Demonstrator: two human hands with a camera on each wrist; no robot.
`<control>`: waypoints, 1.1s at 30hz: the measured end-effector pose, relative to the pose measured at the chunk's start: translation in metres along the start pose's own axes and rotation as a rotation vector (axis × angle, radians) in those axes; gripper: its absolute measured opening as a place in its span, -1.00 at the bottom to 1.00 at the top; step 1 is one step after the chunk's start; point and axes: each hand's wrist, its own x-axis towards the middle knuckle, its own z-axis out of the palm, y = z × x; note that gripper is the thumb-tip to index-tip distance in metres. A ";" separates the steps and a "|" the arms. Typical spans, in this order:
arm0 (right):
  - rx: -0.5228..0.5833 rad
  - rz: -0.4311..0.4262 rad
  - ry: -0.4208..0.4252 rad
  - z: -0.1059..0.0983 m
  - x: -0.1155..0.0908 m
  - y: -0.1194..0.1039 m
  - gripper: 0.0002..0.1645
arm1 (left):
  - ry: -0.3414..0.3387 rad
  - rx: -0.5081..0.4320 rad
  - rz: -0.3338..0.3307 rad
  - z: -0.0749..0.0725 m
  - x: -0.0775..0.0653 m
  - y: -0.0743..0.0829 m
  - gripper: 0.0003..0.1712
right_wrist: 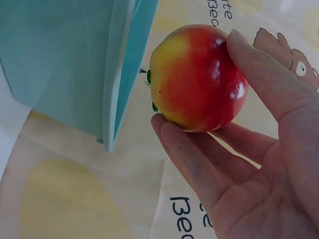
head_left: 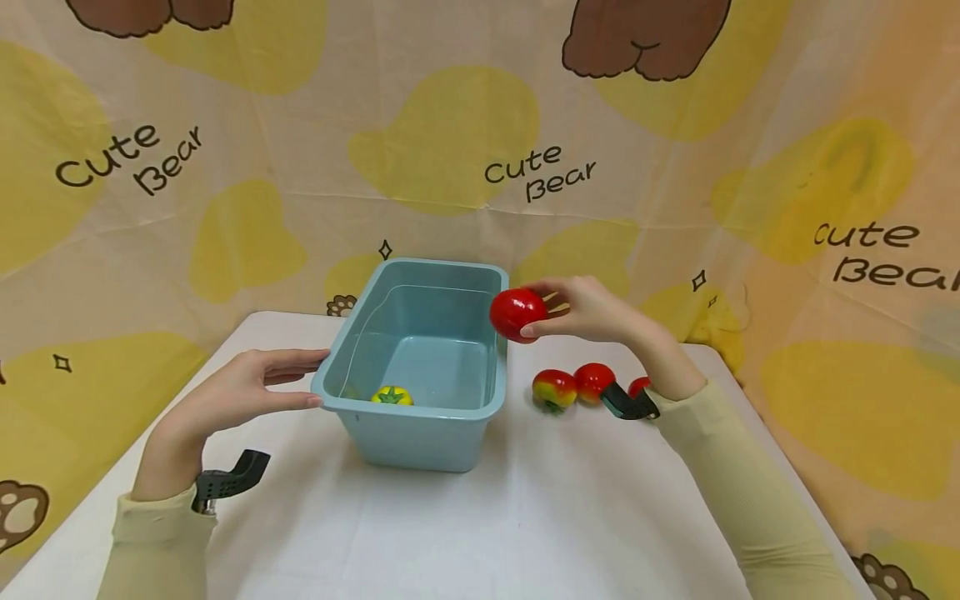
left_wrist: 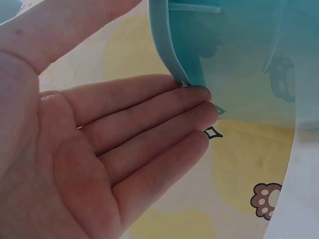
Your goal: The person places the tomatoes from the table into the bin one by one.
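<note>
Between thumb and fingertips, my right hand holds a shiny red tomato beside the right rim of a light-blue plastic bin. Seen from the right wrist, the tomato has a yellow patch and a green leafy stem end facing the bin's wall. My left hand touches the bin's near left corner, thumb and straight fingers spread apart. The left wrist view has the fingertips right at the rim. Inside the bin, near its front wall, sits a yellow tomato with a green star-shaped top.
Right of the bin, on the white table, lie a red-and-yellow tomato, a red tomato and another red one partly hidden by the right wrist mount. A printed cloth hangs behind the table.
</note>
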 end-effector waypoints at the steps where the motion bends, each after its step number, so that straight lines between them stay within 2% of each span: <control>1: -0.002 -0.007 0.000 0.000 0.001 -0.001 -0.32 | -0.001 0.000 0.000 0.000 0.000 0.000 -0.26; 8: -0.016 -0.022 0.011 -0.001 0.009 -0.008 -0.36 | -0.002 -0.002 -0.003 0.000 0.000 0.000 -0.26; 18: -0.011 -0.024 -0.007 -0.004 0.021 -0.021 -0.30 | 0.001 0.013 -0.002 0.000 0.000 0.001 -0.26; 33: -0.034 -0.063 -0.038 -0.003 0.041 -0.039 -0.31 | 0.010 0.022 0.007 -0.001 0.001 0.001 -0.27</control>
